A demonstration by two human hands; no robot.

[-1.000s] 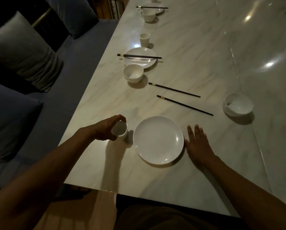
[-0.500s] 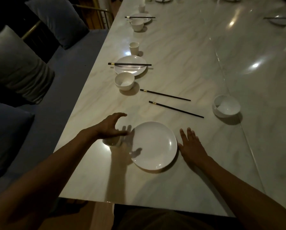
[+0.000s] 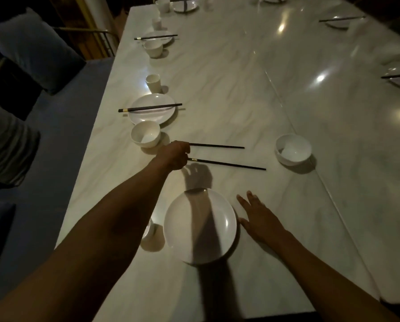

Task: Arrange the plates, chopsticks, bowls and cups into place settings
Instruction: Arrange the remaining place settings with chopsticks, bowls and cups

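The left hand [image 3: 174, 155] reached across the marble table [image 3: 229, 73] to the near ends of two loose black chopsticks [image 3: 226, 163]; its fingers were curled at those ends, but whether they actually gripped a stick could not be told. The right hand [image 3: 258, 217] lay flat on the table, fingers straight and spread, just beside the right rim of the near plate [image 3: 217, 214]. A small cup [image 3: 150, 231], partly hidden by the left forearm, stood left of that plate. An unplaced bowl [image 3: 293, 148] sat well to the right. Farther along the left edge a finished setting showed a plate [image 3: 151, 109] bearing chopsticks [image 3: 150, 108], a bowl [image 3: 145, 134] and a cup [image 3: 153, 83].
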